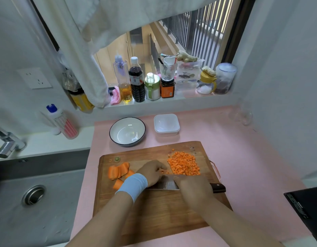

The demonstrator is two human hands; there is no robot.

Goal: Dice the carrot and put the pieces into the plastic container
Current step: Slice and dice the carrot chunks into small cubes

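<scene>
Head view: at centre frame, on the board (154, 211), the left hand (152, 172) curls its fingers down over a bit of carrot (162, 171) just beside the knife (165, 184). The right hand (191, 188) wraps its fingers round the knife where blade meets handle. Dice (184, 164) lie heaped right of centre, uncut slabs (118, 171) left. The container (166, 124) sits on the tabletop (234, 157) above the board. Carrot is likely stiff and slick, so hold slabs flat side down, fingertips tucked. Dice look light and scatter easily, so scoop them on the blade.
</scene>
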